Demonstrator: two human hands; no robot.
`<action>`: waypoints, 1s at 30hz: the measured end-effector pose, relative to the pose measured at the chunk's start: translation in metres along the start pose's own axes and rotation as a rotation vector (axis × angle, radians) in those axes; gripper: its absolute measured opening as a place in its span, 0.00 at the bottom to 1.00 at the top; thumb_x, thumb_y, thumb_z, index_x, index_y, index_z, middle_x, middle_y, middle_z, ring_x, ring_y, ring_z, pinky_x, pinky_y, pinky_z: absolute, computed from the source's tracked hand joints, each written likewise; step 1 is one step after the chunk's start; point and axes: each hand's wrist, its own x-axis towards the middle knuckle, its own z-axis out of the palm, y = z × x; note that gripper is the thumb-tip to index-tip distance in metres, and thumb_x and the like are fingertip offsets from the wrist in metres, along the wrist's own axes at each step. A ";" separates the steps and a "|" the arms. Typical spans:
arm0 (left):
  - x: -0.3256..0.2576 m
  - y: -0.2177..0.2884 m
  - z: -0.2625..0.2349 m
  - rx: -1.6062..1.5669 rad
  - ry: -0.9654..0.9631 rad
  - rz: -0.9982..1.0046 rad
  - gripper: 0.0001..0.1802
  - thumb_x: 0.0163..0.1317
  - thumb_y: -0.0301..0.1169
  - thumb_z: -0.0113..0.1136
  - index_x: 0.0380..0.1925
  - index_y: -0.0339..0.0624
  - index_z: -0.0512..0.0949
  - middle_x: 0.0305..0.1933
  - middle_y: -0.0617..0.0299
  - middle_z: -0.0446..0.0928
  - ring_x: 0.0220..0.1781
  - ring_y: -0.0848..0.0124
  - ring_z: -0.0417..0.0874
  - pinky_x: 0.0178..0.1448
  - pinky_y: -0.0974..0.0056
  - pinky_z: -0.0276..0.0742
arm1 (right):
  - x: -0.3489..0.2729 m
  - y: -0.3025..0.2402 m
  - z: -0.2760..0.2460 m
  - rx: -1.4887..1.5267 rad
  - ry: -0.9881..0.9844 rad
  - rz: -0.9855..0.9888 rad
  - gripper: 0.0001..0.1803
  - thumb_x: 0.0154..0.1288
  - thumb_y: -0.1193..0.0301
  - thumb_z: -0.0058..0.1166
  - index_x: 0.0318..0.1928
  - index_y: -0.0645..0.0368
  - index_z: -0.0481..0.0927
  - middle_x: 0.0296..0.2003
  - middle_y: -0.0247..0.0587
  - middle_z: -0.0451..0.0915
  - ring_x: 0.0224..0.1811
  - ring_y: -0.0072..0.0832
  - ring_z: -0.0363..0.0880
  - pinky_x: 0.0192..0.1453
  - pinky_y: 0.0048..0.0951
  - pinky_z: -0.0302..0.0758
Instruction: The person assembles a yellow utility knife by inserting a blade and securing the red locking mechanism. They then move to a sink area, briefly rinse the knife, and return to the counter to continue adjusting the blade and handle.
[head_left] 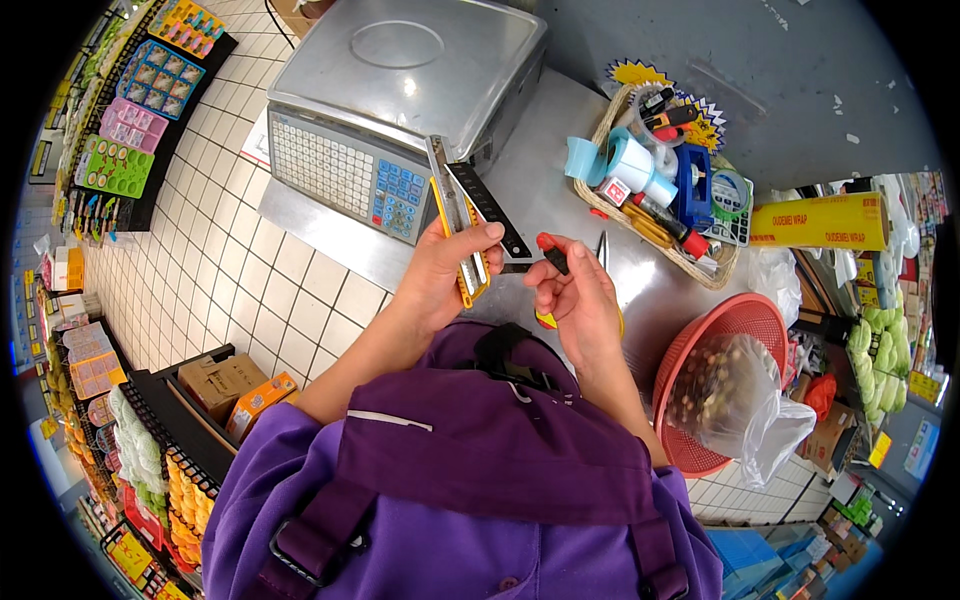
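My left hand [445,275] grips a yellow utility knife [462,240] together with a long black strip [488,210] pulled out of it, thumb pressed on the strip. My right hand [575,295] is just to its right and pinches a small black and red piece [552,255] between thumb and fingers. Both hands hover over a steel counter [560,190], in front of a steel weighing scale [400,100] with a keypad. Under my right hand a round yellow and red object [545,320] is partly hidden.
A wicker basket [665,165] of markers, tape and a blue dispenser sits at the right, with a yellow box of wrap [820,222] beyond it. A red colander [725,385] holds a clear bag of nuts. Metal tweezers [603,248] lie on the counter. Shelves of goods line the left.
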 end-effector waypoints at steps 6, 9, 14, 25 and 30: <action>0.000 -0.006 -0.002 0.055 -0.034 -0.013 0.09 0.53 0.25 0.62 0.30 0.43 0.70 0.25 0.64 0.72 0.26 0.75 0.74 0.31 0.71 0.72 | 0.003 0.006 0.006 -0.093 -0.003 -0.009 0.12 0.58 0.73 0.57 0.42 0.60 0.73 0.29 0.35 0.78 0.25 0.13 0.71 0.28 0.15 0.68; 0.000 -0.007 -0.002 0.070 -0.047 -0.020 0.09 0.53 0.25 0.62 0.30 0.44 0.70 0.25 0.64 0.72 0.27 0.75 0.74 0.31 0.71 0.72 | 0.002 0.008 0.009 -0.165 0.028 -0.081 0.11 0.59 0.74 0.55 0.41 0.61 0.73 0.29 0.35 0.78 0.24 0.14 0.71 0.27 0.15 0.68; 0.001 -0.012 0.002 0.022 -0.065 -0.006 0.10 0.53 0.27 0.63 0.31 0.44 0.70 0.27 0.64 0.73 0.27 0.75 0.75 0.31 0.71 0.72 | 0.001 0.018 0.008 -0.576 0.153 -0.533 0.09 0.55 0.77 0.56 0.37 0.62 0.74 0.29 0.36 0.79 0.27 0.18 0.74 0.30 0.18 0.71; -0.004 -0.003 0.006 0.001 0.078 -0.031 0.08 0.54 0.26 0.60 0.33 0.39 0.74 0.28 0.62 0.76 0.28 0.73 0.77 0.34 0.70 0.76 | 0.000 0.012 0.003 -1.035 0.101 -0.963 0.12 0.52 0.78 0.57 0.40 0.61 0.76 0.33 0.40 0.80 0.34 0.26 0.78 0.36 0.25 0.75; -0.003 0.002 0.002 0.021 0.067 0.002 0.08 0.53 0.26 0.60 0.33 0.38 0.74 0.27 0.61 0.76 0.27 0.74 0.77 0.34 0.70 0.75 | -0.009 0.008 0.005 -0.321 0.116 -0.309 0.11 0.63 0.70 0.50 0.43 0.63 0.76 0.33 0.36 0.80 0.31 0.17 0.74 0.37 0.18 0.71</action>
